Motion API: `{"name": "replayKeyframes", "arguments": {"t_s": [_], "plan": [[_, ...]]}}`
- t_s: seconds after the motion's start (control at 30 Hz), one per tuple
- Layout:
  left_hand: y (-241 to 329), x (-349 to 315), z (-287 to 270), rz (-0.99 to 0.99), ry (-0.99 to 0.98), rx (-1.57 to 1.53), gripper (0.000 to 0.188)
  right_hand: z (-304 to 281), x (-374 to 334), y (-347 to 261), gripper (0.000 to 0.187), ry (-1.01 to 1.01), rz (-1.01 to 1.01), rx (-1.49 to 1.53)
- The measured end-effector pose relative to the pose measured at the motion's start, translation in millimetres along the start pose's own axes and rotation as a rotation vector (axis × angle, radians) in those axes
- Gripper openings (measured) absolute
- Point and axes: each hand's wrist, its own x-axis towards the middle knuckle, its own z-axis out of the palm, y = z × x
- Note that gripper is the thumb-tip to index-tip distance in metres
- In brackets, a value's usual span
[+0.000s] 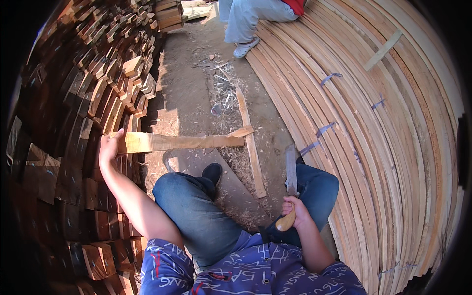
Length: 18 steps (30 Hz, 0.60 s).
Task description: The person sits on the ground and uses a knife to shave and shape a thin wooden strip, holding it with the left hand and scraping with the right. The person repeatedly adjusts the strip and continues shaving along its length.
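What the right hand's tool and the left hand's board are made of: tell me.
Blade: probably metal, dull, being flat and grey. Handle: apparently wood, smooth, perhaps varnished, judging by its yellow-brown sheen. Board: wood, seemingly unfinished, with pale tan grain.

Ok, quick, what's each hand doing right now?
Left hand: closed, holding the long wooden piece by its wide end.
Right hand: closed, holding the flat-bladed tool by its wooden handle.
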Motion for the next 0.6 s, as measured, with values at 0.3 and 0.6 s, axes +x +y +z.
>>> {"name": "replayKeyframes", "arguments": {"t_s": [0.3, 0.6], "plan": [[-62, 5, -41, -0.169, -0.012, 0.054, 0.037, -11, 14, 26, 0.022, 0.077, 0.136, -0.124], [-19, -10, -37, 0.042, -0.342, -0.043, 0.027, -10, 22, 41, 0.022, 0.004, 0.174, -0.137]]}}
